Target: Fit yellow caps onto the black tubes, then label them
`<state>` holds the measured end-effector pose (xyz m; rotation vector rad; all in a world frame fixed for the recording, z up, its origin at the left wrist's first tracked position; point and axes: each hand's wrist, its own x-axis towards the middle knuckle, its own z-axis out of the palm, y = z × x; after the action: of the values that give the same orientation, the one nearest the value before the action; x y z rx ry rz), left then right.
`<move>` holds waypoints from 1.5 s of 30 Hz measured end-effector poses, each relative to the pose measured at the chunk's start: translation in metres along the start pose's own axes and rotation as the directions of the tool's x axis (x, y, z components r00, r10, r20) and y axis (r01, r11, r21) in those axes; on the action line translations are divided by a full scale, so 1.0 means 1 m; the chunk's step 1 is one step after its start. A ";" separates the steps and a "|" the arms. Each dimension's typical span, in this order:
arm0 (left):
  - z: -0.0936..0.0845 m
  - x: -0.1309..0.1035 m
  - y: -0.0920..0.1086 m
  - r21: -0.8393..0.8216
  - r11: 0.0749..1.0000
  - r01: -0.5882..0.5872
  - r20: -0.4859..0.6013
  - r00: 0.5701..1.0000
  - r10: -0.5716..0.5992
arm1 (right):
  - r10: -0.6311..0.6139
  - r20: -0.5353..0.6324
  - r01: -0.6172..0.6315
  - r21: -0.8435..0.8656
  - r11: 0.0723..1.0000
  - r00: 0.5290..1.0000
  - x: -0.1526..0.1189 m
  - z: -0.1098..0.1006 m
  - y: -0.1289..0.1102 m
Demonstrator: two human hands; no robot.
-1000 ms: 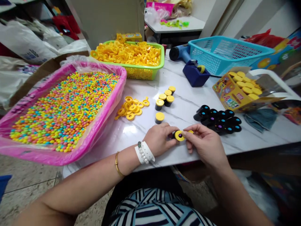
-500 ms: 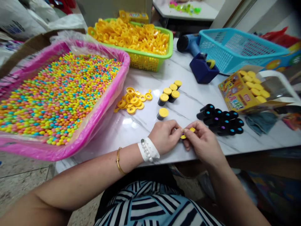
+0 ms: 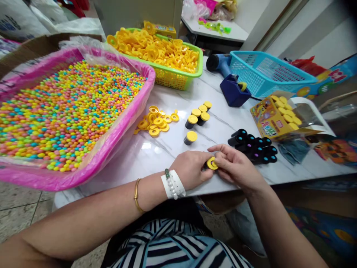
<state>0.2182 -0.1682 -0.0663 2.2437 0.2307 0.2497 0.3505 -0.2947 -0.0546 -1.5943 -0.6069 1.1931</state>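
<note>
Close to the table's front edge, my left hand (image 3: 191, 169) is closed around a small black tube, mostly hidden behind its fingers. A yellow flip cap (image 3: 212, 163) sits at the tube's top, with a purple spot showing in it. My right hand (image 3: 237, 167) pinches the cap's right side with thumb and fingers. Just beyond my left hand stands a black tube with a yellow cap (image 3: 190, 137), and several more capped tubes (image 3: 200, 114) are grouped behind it. A pile of loose yellow caps (image 3: 156, 121) lies to their left.
Left is a pink plastic-lined tub (image 3: 141, 93) of coloured candy balls. Behind stands a green basket (image 3: 178, 74) full of yellow caps. Black tubes (image 3: 253, 149), a printed box (image 3: 267, 117), a tape dispenser (image 3: 234, 91) and a blue basket (image 3: 267, 70) are at right.
The yellow cap has turned and now faces up atop the tube in my left hand. My right fingers have shifted to its side. The whole view has swung slightly.
</note>
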 end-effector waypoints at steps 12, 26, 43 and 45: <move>-0.017 -0.006 0.002 0.193 0.975 0.106 0.132 0.982 -0.133 | -0.143 0.013 0.140 -0.322 0.936 0.990 -0.005 0.009 0.020; -0.060 0.013 -0.025 0.500 0.789 0.356 -0.005 0.913 -0.409 | -0.372 -0.211 0.030 -0.835 0.549 0.904 0.040 0.039 -0.011; -0.057 0.019 -0.009 0.616 0.684 0.392 -0.183 0.915 -0.359 | -0.354 -0.254 0.021 -0.787 0.617 0.900 0.035 0.043 -0.008; -0.059 -0.008 -0.013 0.650 0.652 0.389 -0.254 0.921 -0.296 | -0.499 -0.119 0.229 -0.781 0.580 0.858 0.006 0.051 0.017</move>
<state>0.1947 -0.1184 -0.0410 2.8578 0.9559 0.0976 0.3041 -0.2745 -0.0727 -2.1395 -1.2515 0.3014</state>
